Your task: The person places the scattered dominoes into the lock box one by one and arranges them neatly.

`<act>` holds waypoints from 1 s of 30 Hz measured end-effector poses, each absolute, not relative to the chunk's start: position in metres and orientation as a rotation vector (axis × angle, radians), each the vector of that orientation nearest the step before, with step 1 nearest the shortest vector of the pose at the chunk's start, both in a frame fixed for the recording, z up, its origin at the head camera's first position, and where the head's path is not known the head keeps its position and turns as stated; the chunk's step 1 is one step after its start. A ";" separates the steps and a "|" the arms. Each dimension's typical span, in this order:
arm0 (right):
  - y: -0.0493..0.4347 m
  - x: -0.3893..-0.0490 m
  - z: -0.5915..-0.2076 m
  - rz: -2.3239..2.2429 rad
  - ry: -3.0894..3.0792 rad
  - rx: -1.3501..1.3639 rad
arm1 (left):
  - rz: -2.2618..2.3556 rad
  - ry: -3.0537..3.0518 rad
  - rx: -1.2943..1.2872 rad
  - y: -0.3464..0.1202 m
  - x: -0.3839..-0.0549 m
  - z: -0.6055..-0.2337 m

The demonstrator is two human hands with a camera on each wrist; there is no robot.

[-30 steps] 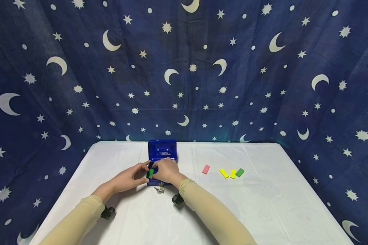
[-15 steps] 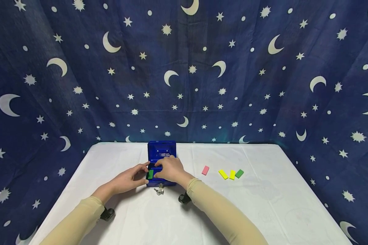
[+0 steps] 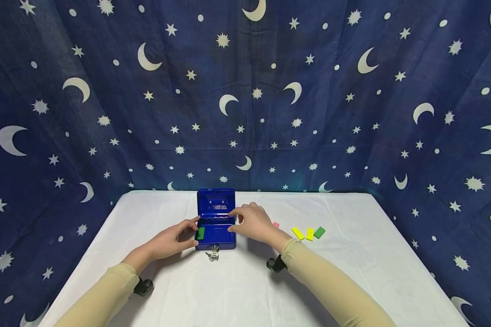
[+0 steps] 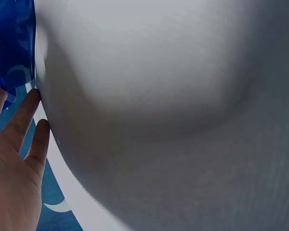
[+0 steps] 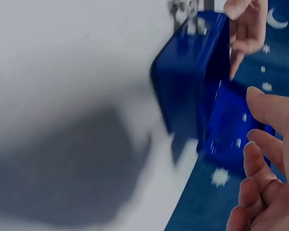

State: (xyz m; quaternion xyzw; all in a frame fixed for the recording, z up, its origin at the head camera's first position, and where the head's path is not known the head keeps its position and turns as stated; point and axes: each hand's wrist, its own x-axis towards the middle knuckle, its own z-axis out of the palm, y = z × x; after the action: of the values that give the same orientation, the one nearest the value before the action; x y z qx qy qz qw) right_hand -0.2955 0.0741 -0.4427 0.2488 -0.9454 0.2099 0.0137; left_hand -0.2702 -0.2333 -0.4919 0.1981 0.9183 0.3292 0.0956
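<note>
A blue metal cash box (image 3: 217, 234) stands with its lid (image 3: 216, 202) raised at the back. Inside, against the left wall, lies a green block (image 3: 201, 233). My left hand (image 3: 169, 237) rests at the box's left side, thumb near the front corner and fingertips near the back; the left wrist view shows its outer fingers (image 4: 37, 149) extended. My right hand (image 3: 253, 222) hovers beside the box's right edge, thumb and fingers apart with nothing between them, as the right wrist view also shows. Keys (image 3: 212, 254) hang from the lock at the front.
Right of the box, a pink block (image 3: 276, 225) is partly hidden behind my right hand. Further right lie two yellow blocks (image 3: 298, 233) and a green one (image 3: 319, 232). The white-covered table (image 3: 212, 295) meets a dark blue starry curtain (image 3: 245, 113) behind.
My right hand has let go of the green block in the box and moved right, out past the box's edge. The left hand has stayed at the box's left side.
</note>
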 end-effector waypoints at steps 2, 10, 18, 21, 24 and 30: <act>0.089 -0.296 -0.443 0.661 -2.923 0.759 | 0.969 2.727 0.586 -0.234 -0.270 -0.492; 0.147 -0.299 -0.447 0.739 -2.903 0.635 | 0.971 2.742 0.618 -0.236 -0.269 -0.496; 0.206 -0.300 -0.465 0.785 -2.884 0.477 | 0.979 2.733 0.623 -0.235 -0.271 -0.495; 0.231 -0.300 -0.470 0.783 -2.867 0.417 | 0.972 2.731 0.617 -0.234 -0.270 -0.495; 0.253 -0.298 -0.471 0.768 -2.862 0.349 | 0.970 2.729 0.610 -0.234 -0.270 -0.494; 0.291 -0.291 -0.469 0.747 -2.901 0.229 | 0.963 2.729 0.599 -0.234 -0.272 -0.493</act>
State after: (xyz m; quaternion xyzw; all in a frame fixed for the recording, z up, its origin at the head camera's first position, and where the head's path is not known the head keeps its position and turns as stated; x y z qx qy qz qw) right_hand -0.2910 0.2911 -0.4691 0.0761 -0.9633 0.2481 0.0683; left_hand -0.2718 -0.2339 -0.4934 0.2018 0.9194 0.3245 0.0932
